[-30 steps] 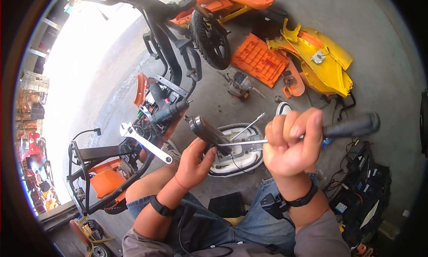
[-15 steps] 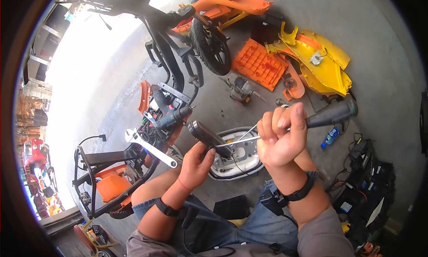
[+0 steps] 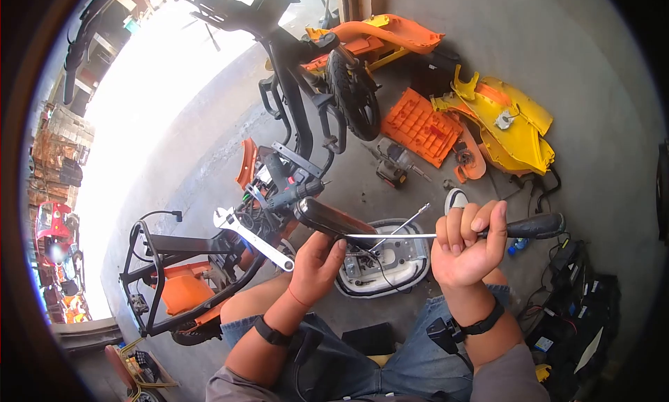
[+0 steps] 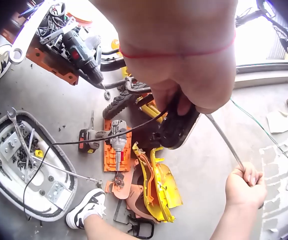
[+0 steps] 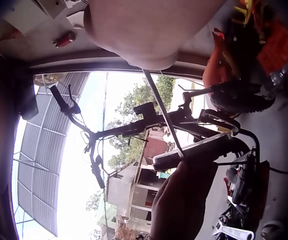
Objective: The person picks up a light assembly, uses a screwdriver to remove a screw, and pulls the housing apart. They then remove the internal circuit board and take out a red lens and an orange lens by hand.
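My left hand [image 3: 317, 266] grips a long black part [image 3: 324, 217] by its lower edge, thumb on the near side. My right hand [image 3: 468, 245] has its fingers curled round a long screwdriver with a black handle [image 3: 536, 226]. The metal shaft [image 3: 397, 235] runs leftward, its end meeting the black part beside my left thumb. In the left wrist view the black part [image 4: 176, 129] trails a thin cable, and the shaft [image 4: 225, 136] slants to my right hand [image 4: 245, 187]. The right wrist view shows the shaft [image 5: 163, 111] reaching the part's edge [image 5: 194, 150] above my left hand [image 5: 181, 200].
Below the hands a white-rimmed tray [image 3: 418, 263] holds small screws and tools. A wrench [image 3: 254, 240] and a drill [image 3: 296, 194] lie on the vehicle frame at left. Orange [image 3: 421, 127] and yellow panels [image 3: 512, 134] lie ahead; black battery-like parts [image 3: 578, 304] are at right.
The head view has shifted, so the surroundings sit lower and further right. The black part and the screwdriver now lie more level in view, with both hands keeping their holds.
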The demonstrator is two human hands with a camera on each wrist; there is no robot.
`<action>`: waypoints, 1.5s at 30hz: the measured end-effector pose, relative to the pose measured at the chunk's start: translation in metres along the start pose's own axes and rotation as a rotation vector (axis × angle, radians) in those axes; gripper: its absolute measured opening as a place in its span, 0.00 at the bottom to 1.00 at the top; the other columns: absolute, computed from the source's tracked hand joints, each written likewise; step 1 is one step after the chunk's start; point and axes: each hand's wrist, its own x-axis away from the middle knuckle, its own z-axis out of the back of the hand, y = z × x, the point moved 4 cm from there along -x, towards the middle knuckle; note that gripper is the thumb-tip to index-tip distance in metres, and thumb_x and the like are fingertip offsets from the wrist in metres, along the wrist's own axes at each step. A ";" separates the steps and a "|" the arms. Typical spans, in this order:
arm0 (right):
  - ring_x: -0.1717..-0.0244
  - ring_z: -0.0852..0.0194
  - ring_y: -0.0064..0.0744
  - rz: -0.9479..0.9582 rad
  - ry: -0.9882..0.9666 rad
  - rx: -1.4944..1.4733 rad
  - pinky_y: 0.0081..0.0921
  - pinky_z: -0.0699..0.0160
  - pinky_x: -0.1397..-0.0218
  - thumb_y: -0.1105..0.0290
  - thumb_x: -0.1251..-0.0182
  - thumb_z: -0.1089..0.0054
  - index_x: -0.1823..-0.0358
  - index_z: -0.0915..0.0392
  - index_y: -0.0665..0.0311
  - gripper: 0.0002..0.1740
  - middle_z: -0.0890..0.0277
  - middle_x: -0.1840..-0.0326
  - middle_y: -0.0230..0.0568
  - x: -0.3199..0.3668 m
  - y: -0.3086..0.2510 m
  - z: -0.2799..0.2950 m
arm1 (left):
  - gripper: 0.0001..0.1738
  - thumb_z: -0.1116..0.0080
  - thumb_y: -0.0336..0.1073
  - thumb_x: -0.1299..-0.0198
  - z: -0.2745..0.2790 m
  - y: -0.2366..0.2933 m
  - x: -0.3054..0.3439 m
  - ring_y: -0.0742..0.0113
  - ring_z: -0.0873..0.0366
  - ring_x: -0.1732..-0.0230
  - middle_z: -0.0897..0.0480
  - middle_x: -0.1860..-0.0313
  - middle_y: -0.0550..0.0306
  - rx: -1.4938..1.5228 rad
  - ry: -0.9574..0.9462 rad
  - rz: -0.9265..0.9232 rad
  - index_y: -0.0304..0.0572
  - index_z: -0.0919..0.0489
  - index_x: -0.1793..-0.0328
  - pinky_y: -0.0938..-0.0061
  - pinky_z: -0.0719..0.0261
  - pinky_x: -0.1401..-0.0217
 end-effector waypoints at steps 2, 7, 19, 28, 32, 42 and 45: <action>0.88 0.60 0.19 0.011 -0.007 -0.002 0.20 0.55 0.85 0.54 0.18 0.64 0.74 0.36 0.54 0.23 0.52 0.88 0.25 0.002 -0.003 -0.004 | 0.14 0.46 0.31 0.30 0.008 -0.005 0.005 0.64 0.22 0.45 0.18 0.49 0.49 -0.036 -0.002 -0.033 0.31 0.23 0.42 0.70 0.25 0.41; 0.88 0.58 0.21 0.140 -0.209 0.106 0.22 0.55 0.84 0.51 0.18 0.62 0.74 0.36 0.56 0.24 0.52 0.88 0.27 0.027 -0.038 -0.054 | 0.21 0.50 0.30 0.27 0.011 0.036 0.011 0.62 0.29 0.32 0.26 0.32 0.48 -0.177 -0.179 -0.112 0.27 0.29 0.32 0.68 0.35 0.29; 0.84 0.38 0.30 0.626 -0.764 0.415 0.28 0.38 0.78 0.52 0.25 0.44 0.74 0.30 0.60 0.23 0.38 0.85 0.31 0.126 -0.025 -0.169 | 0.20 0.47 0.30 0.30 0.039 0.077 0.016 0.57 0.27 0.34 0.25 0.34 0.44 0.052 0.038 -0.357 0.28 0.26 0.35 0.67 0.33 0.31; 0.90 0.60 0.20 0.246 -0.729 0.350 0.23 0.61 0.86 0.53 0.19 0.56 0.74 0.38 0.59 0.24 0.48 0.88 0.29 0.080 -0.024 -0.212 | 0.18 0.45 0.30 0.32 0.064 0.079 0.039 0.52 0.22 0.42 0.21 0.43 0.41 -0.066 0.131 -0.425 0.30 0.24 0.39 0.68 0.27 0.39; 0.87 0.62 0.19 0.082 -0.698 0.283 0.25 0.62 0.83 0.57 0.22 0.51 0.74 0.36 0.60 0.21 0.45 0.86 0.30 0.062 -0.016 -0.220 | 0.14 0.44 0.32 0.32 0.068 0.077 0.043 0.55 0.22 0.54 0.20 0.54 0.44 -0.031 0.161 -0.401 0.30 0.22 0.44 0.69 0.25 0.48; 0.90 0.62 0.17 -0.126 -0.330 0.263 0.23 0.63 0.86 0.57 0.24 0.46 0.79 0.35 0.58 0.23 0.52 0.89 0.24 0.010 0.012 -0.224 | 0.14 0.45 0.35 0.29 0.068 0.054 0.040 0.77 0.31 0.63 0.23 0.65 0.61 0.152 0.062 -0.154 0.29 0.22 0.48 0.77 0.29 0.59; 0.90 0.62 0.17 -0.173 -0.278 0.324 0.21 0.63 0.87 0.55 0.25 0.45 0.79 0.35 0.56 0.23 0.53 0.89 0.23 0.001 0.019 -0.219 | 0.14 0.46 0.36 0.28 0.064 0.049 0.042 0.77 0.32 0.63 0.24 0.67 0.63 0.101 0.042 -0.136 0.30 0.23 0.49 0.78 0.30 0.59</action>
